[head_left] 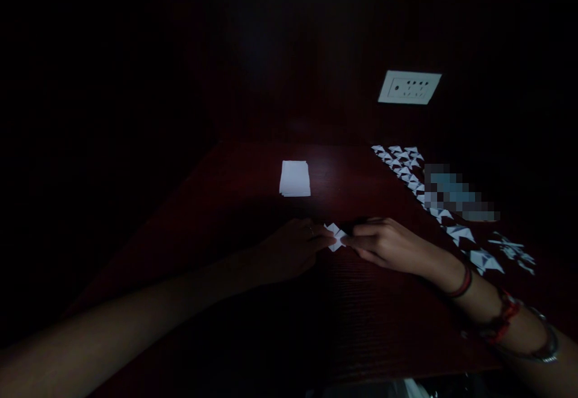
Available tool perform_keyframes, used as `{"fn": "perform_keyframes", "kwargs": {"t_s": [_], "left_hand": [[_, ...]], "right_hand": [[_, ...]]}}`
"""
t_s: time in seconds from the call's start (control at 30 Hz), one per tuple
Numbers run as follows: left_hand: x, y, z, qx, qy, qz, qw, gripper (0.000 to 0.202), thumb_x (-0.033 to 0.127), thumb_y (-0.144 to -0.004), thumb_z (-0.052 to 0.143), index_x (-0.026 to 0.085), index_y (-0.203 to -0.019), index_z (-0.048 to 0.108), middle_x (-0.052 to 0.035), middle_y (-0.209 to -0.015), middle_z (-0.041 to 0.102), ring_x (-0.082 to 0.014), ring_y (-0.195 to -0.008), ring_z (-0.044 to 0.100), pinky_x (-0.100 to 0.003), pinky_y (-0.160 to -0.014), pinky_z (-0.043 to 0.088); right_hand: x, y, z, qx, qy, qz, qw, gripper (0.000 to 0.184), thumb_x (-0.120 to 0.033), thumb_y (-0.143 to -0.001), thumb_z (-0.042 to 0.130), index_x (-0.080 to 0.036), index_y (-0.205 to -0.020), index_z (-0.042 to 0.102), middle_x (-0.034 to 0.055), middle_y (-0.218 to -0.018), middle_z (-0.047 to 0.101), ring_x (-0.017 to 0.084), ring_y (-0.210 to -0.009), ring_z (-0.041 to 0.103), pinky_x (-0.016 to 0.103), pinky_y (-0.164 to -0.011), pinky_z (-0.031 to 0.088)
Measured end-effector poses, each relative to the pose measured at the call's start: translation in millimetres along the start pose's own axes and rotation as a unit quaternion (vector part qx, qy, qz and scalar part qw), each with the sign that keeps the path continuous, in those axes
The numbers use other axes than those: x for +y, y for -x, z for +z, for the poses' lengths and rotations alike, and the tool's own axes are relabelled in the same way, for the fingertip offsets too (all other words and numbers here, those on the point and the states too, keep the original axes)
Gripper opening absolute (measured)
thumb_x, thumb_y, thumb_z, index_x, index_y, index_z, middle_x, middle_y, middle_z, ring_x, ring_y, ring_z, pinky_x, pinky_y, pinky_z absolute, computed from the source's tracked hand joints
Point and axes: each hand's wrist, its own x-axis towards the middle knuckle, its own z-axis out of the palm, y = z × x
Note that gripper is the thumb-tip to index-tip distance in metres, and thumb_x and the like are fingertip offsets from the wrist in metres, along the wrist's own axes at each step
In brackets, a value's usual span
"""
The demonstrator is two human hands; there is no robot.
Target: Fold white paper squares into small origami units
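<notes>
The scene is very dark. My left hand (293, 247) and my right hand (383, 242) meet over a dark red wooden table (253, 205), and both pinch a small folded white paper piece (335, 236) between their fingertips. The left hand's fingers are curled on the piece's left side; a ring shows on one finger. From the right, the other hand's fingers press together on the paper. Red thread bands and a metal bangle circle my right wrist.
A small stack of white paper squares (295, 178) lies farther back at the table's middle. A row of several folded white paper pieces (409, 169) runs along the right side. A white wall socket plate (409, 87) sits behind. A blurred patch (456, 196) covers something on the right.
</notes>
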Motion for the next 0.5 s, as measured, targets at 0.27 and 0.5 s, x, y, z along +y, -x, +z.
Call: {"fn": "perform_keyframes", "kwargs": {"t_s": [0.27,0.5], "left_hand": [[3.5,0.0,-6.1,0.005,0.026,-0.005,1.000,0.038,0.012,-0.080,0.042,0.020,-0.118,0.040,-0.0030,-0.119,0.045,-0.0189,-0.105,0.040,-0.035,-0.090,0.029],[2.9,0.0,-4.9,0.006,0.036,-0.013,0.999,0.040,0.010,-0.079,0.041,0.021,-0.118,0.040,-0.0028,-0.118,0.046,-0.0188,-0.104,0.040,-0.036,-0.090,0.030]], "right_hand": [[-2.8,-2.6,1.6,0.010,-0.037,0.005,0.999,0.026,-0.018,-0.084,0.039,-0.018,-0.103,0.056,0.0018,-0.074,0.053,0.011,-0.063,0.048,0.024,-0.058,0.035],[-2.7,1.9,-2.5,-0.002,-0.071,0.020,0.997,0.022,-0.019,-0.083,0.040,-0.017,-0.092,0.061,0.0018,-0.071,0.053,0.010,-0.060,0.048,0.024,-0.055,0.033]]}}
